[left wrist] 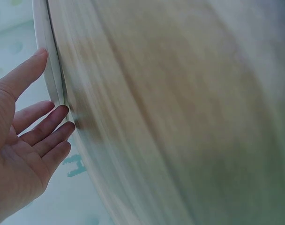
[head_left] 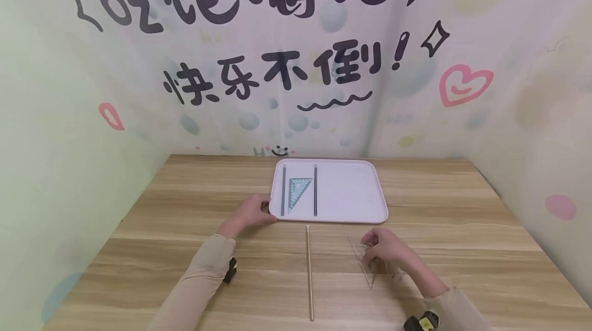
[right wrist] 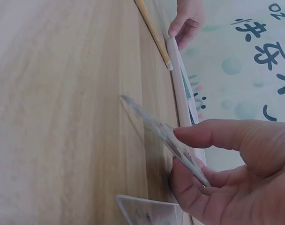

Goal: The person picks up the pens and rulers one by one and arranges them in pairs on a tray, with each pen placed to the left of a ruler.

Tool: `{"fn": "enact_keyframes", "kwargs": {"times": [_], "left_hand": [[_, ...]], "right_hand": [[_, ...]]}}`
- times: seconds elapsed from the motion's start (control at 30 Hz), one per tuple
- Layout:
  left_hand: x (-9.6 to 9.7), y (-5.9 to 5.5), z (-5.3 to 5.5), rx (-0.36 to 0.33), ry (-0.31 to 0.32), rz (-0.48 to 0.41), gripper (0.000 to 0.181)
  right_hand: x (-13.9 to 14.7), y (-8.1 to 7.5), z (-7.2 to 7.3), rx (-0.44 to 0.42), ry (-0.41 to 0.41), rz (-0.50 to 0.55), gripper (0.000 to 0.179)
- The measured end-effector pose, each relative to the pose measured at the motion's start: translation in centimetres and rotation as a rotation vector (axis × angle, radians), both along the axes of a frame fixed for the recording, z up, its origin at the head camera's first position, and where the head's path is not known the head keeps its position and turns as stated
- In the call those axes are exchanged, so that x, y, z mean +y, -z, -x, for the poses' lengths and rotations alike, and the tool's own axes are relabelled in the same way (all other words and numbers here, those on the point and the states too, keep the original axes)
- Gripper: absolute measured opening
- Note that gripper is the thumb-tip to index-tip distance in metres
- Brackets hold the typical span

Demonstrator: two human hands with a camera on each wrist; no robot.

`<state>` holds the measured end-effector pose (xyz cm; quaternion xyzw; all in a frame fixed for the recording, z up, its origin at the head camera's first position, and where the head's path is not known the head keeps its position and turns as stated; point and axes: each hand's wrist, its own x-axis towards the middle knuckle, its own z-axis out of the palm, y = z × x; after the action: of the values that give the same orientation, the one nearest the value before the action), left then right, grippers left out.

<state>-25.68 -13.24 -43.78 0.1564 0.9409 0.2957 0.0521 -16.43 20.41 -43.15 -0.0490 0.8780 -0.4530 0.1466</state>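
My left hand (head_left: 250, 213) grips the front left corner of a white tray (head_left: 351, 192), its thumb at the front rim and its fingers by the left side. Between the thumb and fingers of my right hand (head_left: 386, 249) is a clear plastic set square (right wrist: 147, 116), pinched and tilted above the table. A second clear plastic piece (right wrist: 149, 211) shows below that hand in the right wrist view, partly cut off. On the tray lie a bluish set square (head_left: 292, 200) and two dark pencils, one at the left (head_left: 283, 192) and another (head_left: 315, 192) right of the set square.
A gold-coloured pencil (head_left: 310, 274) with a white eraser end lies on the wooden table (head_left: 185, 187), in front of the tray and between my hands. Behind the table hangs a printed wall cloth (head_left: 277, 125) with large dark characters.
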Motion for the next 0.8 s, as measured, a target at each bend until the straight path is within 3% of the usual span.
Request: {"fn": "enact_keyframes", "kwargs": {"times": [0.17,0.6,0.8], "left_hand": [[0.03,-0.05,-0.04,-0.008,-0.004,-0.004,0.031],[0.04,-0.13,0.0,-0.012,0.002,-0.016,0.033],[0.03,-0.06,0.05,-0.02,-0.005,-0.011,0.032]], "right_hand": [[0.56,-0.06,0.1,-0.063,-0.027,0.096,0.03],[0.88,-0.03,0.34,-0.114,-0.013,0.126,0.026],[1.1,-0.25,0.54,-0.15,-0.051,0.181,0.028]]}}
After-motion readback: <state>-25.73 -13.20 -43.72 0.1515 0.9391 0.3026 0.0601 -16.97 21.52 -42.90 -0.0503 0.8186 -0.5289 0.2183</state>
